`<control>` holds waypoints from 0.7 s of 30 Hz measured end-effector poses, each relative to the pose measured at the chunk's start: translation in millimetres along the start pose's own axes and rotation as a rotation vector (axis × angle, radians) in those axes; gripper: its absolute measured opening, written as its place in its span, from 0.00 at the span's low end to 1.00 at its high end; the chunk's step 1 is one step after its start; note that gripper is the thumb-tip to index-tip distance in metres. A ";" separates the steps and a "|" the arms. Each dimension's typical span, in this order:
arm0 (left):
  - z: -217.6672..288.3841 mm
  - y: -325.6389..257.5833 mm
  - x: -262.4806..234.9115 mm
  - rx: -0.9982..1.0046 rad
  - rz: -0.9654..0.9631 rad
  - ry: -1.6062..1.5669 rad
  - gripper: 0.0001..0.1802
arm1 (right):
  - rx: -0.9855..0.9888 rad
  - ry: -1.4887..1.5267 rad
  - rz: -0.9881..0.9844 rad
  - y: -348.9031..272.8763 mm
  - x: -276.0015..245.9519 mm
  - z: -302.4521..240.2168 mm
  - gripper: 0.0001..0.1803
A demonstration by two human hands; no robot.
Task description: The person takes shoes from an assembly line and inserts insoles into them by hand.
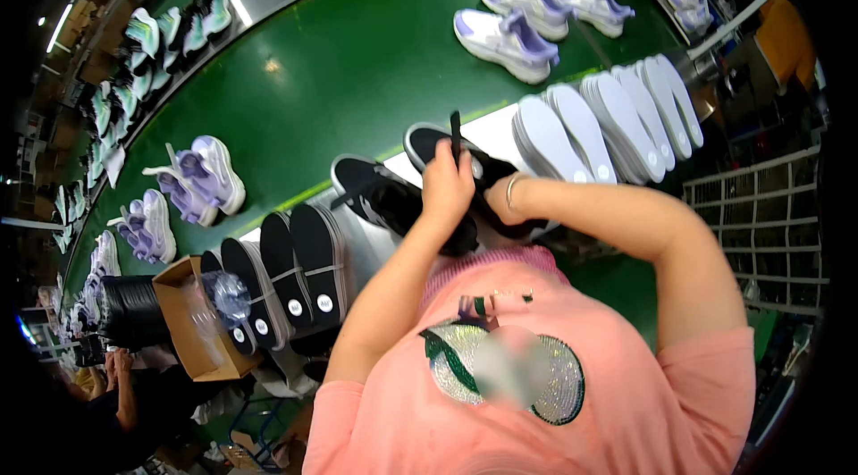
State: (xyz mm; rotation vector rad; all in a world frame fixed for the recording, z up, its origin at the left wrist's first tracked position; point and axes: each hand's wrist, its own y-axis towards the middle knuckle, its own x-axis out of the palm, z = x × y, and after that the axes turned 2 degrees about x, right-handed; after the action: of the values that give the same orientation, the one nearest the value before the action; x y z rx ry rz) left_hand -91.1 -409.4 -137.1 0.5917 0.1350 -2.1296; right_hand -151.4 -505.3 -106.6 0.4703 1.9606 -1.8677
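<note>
- Fingers of our left hand [445, 187] pinch a black strap [455, 134], pulling it up.
- Our right hand [506, 198] grips the black shoe [465, 173] against our chest, keeping it steady.
- White soles [597, 122] wait nearby.

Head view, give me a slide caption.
Both hands, left hand and right hand, work on a black sneaker beside stacked white insoles.

Worker's clothing and adornment, seen from above.
A salmon-pink short-sleeved top [572, 403] with a ribbed neckline at 12 o'clock; its front carries a round sequinned silver patch [465, 368] crossed by a green curved band. Forearms are bare. A thin pale bangle [511, 191] circles the right wrist.
</note>
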 end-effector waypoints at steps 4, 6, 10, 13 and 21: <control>2.7 5.0 -6.3 -0.028 0.022 0.023 0.11 | 0.025 0.066 -0.112 -37.5 -11.8 -8.9 0.23; 5.7 7.6 -6.4 -0.059 0.004 0.018 0.11 | 0.039 0.081 -0.135 -27.3 3.5 -4.1 0.24; 7.2 5.9 -6.5 -0.080 -0.029 0.019 0.11 | -0.020 0.101 -0.101 -22.0 8.6 5.0 0.20; 7.7 0.6 -11.6 -0.092 -0.063 -0.027 0.11 | -0.066 0.321 0.180 -36.8 9.8 11.9 0.21; 13.1 -11.6 -25.5 -0.114 -0.093 -0.038 0.09 | -0.121 0.545 0.592 -91.1 1.7 26.7 0.13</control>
State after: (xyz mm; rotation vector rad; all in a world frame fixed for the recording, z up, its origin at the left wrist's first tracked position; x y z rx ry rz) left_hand -92.7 -387.6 -115.2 0.4857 0.2652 -2.2052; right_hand -196.6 -537.0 -29.4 1.4590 1.9198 -1.3179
